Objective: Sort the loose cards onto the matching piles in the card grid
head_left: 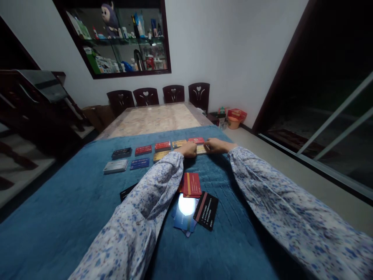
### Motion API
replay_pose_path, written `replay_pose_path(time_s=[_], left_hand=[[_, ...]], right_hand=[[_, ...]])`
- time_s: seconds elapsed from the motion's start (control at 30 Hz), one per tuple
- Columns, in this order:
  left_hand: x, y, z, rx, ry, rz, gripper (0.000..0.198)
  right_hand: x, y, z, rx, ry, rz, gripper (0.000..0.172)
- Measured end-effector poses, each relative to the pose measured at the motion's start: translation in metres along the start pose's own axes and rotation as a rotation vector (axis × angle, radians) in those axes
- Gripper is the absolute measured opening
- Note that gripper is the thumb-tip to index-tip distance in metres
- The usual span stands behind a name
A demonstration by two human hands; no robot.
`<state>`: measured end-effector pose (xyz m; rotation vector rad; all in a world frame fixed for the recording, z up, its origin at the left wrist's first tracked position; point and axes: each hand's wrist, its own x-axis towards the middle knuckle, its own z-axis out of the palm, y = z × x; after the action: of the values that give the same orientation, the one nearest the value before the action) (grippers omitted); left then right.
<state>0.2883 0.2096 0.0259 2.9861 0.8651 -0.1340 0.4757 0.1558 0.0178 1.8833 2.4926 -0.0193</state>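
Observation:
Both arms in flowered sleeves reach out over a blue blanket (pixel 58 217). My left hand (pixel 188 149) and my right hand (pixel 217 146) meet at a yellowish card (pixel 201 149) at the far end, fingers closed on its two ends. The card lies in the nearer of two rows of cards: a black card (pixel 121 153), red cards (pixel 143 149) (pixel 162 146) (pixel 196 140) and a yellow one (pixel 178 143) behind, a grey card (pixel 115 166), a blue card (pixel 140 163) and a tan card (pixel 161 155) in front.
A loose heap lies between my forearms: a red card (pixel 191 184), a black card (pixel 206 210) and blue cards (pixel 183 219) with glare. Beyond the blanket is a marble-topped table (pixel 154 118) with several dark chairs (pixel 145 96). A glass door is at right.

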Motion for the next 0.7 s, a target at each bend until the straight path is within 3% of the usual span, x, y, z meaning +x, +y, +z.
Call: replay_pose_path(time_s=[0.7], left_hand=[[0.0036,0.0000,-0.0012,-0.034,-0.054,0.039,0.019]], right_hand=[[0.0063,-0.0073,-0.0034,0.025,-0.071,0.034,0.024]])
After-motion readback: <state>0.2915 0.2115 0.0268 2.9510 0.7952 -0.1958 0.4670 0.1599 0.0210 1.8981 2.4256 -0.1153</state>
